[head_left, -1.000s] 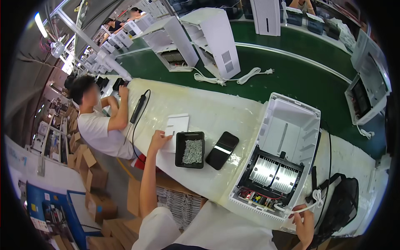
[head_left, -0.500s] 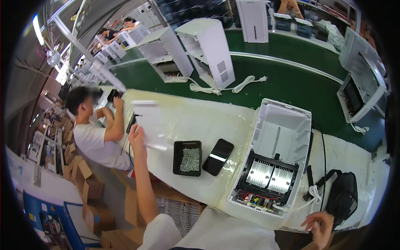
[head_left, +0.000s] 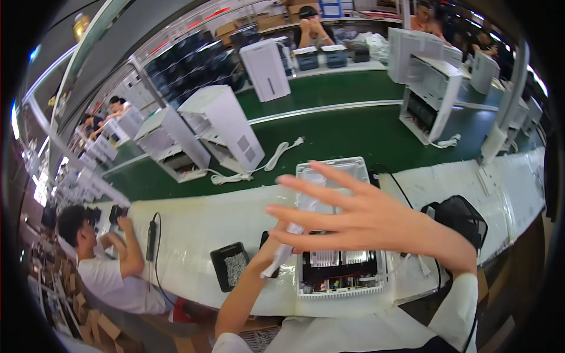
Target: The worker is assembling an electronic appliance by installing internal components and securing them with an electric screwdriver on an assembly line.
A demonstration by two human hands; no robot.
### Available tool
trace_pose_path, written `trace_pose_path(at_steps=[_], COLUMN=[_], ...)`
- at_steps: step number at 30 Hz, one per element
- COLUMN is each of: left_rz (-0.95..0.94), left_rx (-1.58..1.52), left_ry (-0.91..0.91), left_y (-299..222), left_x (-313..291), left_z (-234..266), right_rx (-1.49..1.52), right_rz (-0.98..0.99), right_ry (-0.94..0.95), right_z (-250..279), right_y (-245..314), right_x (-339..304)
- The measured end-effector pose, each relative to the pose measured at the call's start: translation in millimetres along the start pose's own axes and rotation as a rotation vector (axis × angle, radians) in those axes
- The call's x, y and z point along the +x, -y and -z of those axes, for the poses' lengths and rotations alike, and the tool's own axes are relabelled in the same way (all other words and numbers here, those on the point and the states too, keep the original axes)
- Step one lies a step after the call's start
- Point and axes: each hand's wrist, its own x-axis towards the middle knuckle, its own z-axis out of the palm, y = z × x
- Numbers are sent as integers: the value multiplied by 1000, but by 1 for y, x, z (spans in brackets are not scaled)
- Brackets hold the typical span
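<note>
The person's white table (head_left: 188, 226) bears the open white housing (head_left: 343, 293). Half a second ago the white panel (head_left: 279, 263) was well left of the housing; now it is at the housing's left edge, nearly edge-on, in the left hand (head_left: 272, 250) (fingertips hidden, though it seems to pinch the panel). The right hand (head_left: 368, 215), then near the housing's lower right corner, now hovers over it, fingers spread, holding nothing, so both hands meet there. Left of the housing sits a black tub (head_left: 219, 269) of screws (head_left: 236, 269).
</note>
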Motion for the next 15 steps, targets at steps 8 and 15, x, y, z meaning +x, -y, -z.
trace_pose_path(at_steps=[8,15], left_rz=[-418,-347], left_rx=[267,541], left_ry=[-47,-128], left_y=[-3,53], left_x=[2,24], left_z=[45,44], right_rx=[163,354], right_rz=[-206,-605], right_ry=[514,623], right_z=[-2,-22], right_y=[-44,-58], right_x=[-31,-72])
